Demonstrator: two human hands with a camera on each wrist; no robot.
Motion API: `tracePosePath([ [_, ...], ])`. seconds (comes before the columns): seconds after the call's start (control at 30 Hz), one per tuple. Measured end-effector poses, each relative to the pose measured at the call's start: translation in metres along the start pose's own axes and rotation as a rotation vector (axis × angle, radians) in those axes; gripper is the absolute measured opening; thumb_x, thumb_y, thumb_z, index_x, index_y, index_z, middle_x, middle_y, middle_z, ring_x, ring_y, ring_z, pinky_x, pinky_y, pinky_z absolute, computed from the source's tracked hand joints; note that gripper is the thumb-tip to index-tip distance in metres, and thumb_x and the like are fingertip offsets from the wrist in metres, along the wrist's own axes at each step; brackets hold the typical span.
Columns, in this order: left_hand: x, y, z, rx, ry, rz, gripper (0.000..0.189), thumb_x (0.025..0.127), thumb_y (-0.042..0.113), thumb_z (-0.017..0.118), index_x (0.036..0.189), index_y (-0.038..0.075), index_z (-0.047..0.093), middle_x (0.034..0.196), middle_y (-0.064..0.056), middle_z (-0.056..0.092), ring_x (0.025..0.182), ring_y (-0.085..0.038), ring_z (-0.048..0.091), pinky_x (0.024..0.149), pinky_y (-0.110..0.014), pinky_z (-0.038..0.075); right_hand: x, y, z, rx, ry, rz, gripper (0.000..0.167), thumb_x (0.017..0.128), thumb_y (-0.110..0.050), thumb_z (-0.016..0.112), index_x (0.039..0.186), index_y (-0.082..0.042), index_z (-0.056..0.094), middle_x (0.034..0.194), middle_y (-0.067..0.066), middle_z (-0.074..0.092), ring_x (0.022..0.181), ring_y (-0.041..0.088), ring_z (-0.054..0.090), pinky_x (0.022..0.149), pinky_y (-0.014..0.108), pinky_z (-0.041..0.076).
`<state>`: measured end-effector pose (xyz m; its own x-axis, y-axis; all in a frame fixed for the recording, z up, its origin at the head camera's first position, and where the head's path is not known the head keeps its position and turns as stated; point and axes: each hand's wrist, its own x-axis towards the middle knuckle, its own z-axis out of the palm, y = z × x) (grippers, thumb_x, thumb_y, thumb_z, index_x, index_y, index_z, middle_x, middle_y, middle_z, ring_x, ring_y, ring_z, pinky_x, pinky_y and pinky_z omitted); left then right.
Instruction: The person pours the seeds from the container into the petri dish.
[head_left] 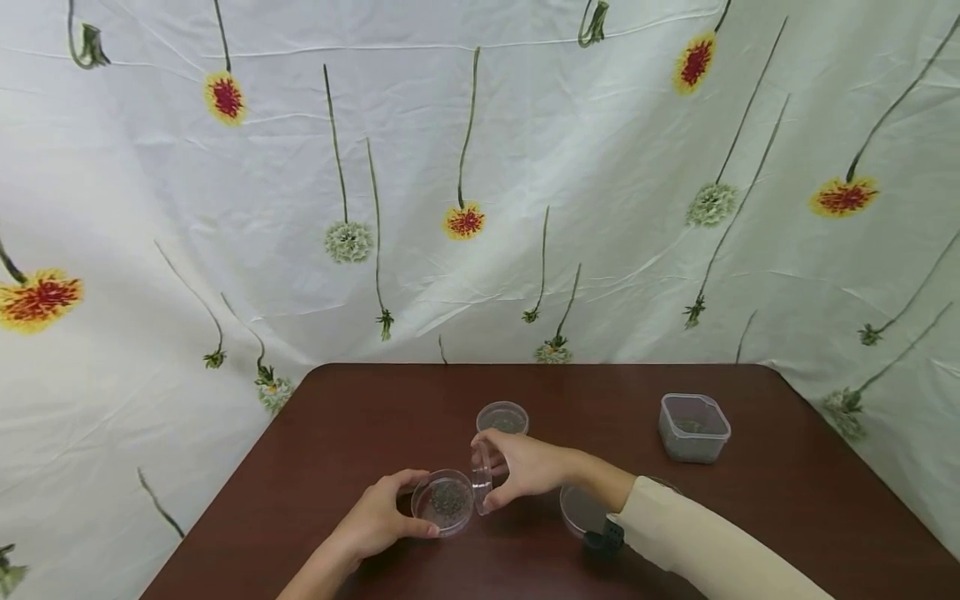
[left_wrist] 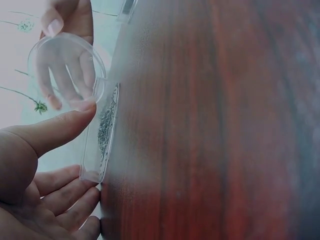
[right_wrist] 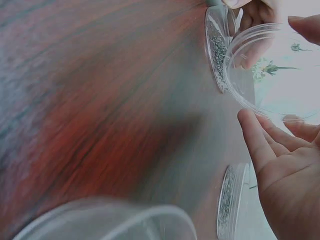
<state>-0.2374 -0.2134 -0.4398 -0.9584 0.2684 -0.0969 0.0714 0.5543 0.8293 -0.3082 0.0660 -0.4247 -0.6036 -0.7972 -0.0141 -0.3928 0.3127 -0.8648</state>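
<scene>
My left hand (head_left: 378,518) holds a clear round petri dish (head_left: 448,502) by its rim, thumb on the near side and fingers on the far side. The dish rests on the table with small dark grains inside; the grains (left_wrist: 106,130) show through its wall in the left wrist view. Between thumb and fingertips, my right hand (head_left: 528,467) grips a clear round lid (head_left: 482,482) by its edge. That lid stands nearly upright at the dish's right rim. In the right wrist view the lid (right_wrist: 280,70) overlaps the dish.
Behind the right hand stands another petri dish (head_left: 504,417) with grains in it. A clear round dish piece (head_left: 579,510) lies partly hidden under the right forearm. A square plastic tub (head_left: 693,433) with grey contents sits at the right of the brown table (head_left: 375,417). A flowered cloth (head_left: 420,275) hangs behind.
</scene>
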Motion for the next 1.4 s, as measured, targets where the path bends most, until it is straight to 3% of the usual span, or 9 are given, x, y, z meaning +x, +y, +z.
tracePosePath([
  [0.1,0.000,-0.001,-0.001,0.004,0.000,-0.006,0.081,0.070,0.020,0.098,0.138,-0.001,0.060,0.135,-0.014,0.063,0.127,-0.039,0.055,0.102,-0.062,0.042,0.008,-0.001,0.004,0.062,-0.008,0.001,0.083,0.080,-0.011,0.086,0.146,0.005,0.038,0.134,0.017,0.053,0.121,0.014,0.059,0.103,0.030,0.048],
  [0.27,0.001,0.000,-0.004,0.006,-0.015,0.005,0.080,0.071,0.021,0.098,0.138,-0.001,0.060,0.136,-0.015,0.063,0.126,-0.040,0.055,0.102,-0.062,0.043,0.018,-0.004,0.009,0.092,-0.019,0.045,0.079,0.082,-0.011,0.084,0.148,-0.001,0.041,0.128,0.007,0.054,0.114,0.013,0.062,0.096,0.029,0.053],
  [0.5,0.003,0.001,-0.005,0.013,-0.018,0.015,0.081,0.071,0.021,0.098,0.138,-0.003,0.060,0.136,-0.015,0.063,0.128,-0.041,0.055,0.103,-0.063,0.042,0.029,-0.003,0.017,-0.086,-0.033,0.050,0.076,0.086,-0.026,0.084,0.148,0.001,0.049,0.129,0.001,0.057,0.108,0.010,0.062,0.091,0.023,0.052],
  [0.8,0.000,0.001,-0.005,-0.002,-0.012,0.010,0.083,0.070,0.020,0.098,0.138,-0.005,0.058,0.135,-0.015,0.064,0.128,-0.041,0.054,0.103,-0.064,0.041,0.035,-0.005,0.020,-0.195,-0.064,0.040,0.081,0.086,-0.031,0.085,0.149,0.005,0.049,0.133,0.004,0.053,0.105,0.007,0.059,0.087,0.020,0.051],
  [1.1,-0.001,-0.001,-0.005,-0.018,-0.013,0.027,0.080,0.069,0.020,0.098,0.136,-0.002,0.061,0.130,-0.010,0.067,0.124,-0.037,0.057,0.102,-0.063,0.041,0.033,-0.004,0.021,-0.164,-0.105,0.050,0.089,0.081,-0.018,0.091,0.152,0.005,0.043,0.138,0.007,0.049,0.110,0.007,0.057,0.091,0.020,0.050],
  [1.4,-0.001,-0.001,-0.007,-0.035,-0.045,0.034,0.087,0.067,0.021,0.100,0.140,-0.002,0.058,0.135,-0.014,0.063,0.129,-0.043,0.052,0.104,-0.067,0.038,0.032,-0.004,0.021,-0.164,-0.091,0.055,0.089,0.081,-0.019,0.091,0.152,0.006,0.043,0.134,0.006,0.050,0.107,0.006,0.057,0.090,0.019,0.051],
])
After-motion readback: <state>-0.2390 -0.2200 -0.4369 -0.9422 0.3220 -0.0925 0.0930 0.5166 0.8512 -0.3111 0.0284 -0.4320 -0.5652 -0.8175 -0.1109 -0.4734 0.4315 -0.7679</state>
